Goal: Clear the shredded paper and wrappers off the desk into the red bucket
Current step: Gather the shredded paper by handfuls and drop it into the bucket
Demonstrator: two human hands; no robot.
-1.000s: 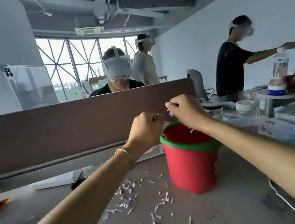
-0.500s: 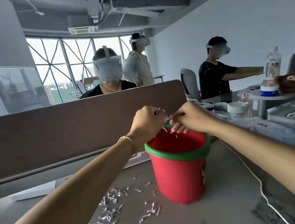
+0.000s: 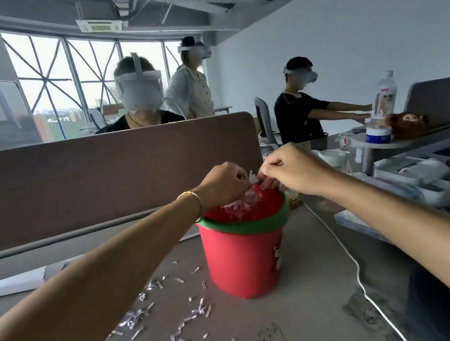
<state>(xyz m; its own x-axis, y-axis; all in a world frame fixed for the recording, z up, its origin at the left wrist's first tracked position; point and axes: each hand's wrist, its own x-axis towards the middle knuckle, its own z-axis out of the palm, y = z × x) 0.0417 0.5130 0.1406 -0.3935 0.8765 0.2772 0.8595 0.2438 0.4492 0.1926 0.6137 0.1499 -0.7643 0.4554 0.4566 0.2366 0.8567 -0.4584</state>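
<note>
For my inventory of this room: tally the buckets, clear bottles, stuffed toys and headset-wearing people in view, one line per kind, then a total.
Red bucket: 1
Clear plastic bottle: 1
Brown stuffed toy: 1
People wearing headsets: 3 (seated behind the divider, standing, seated at right)
Total: 6

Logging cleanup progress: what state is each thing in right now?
Red plastic bucket with green rim: upright, shreds inside.
Left hand: closed on white shredded paper over the bucket.
Right hand: pinching the same clump.
Loose paper shreds: scattered on the grey desk.
</note>
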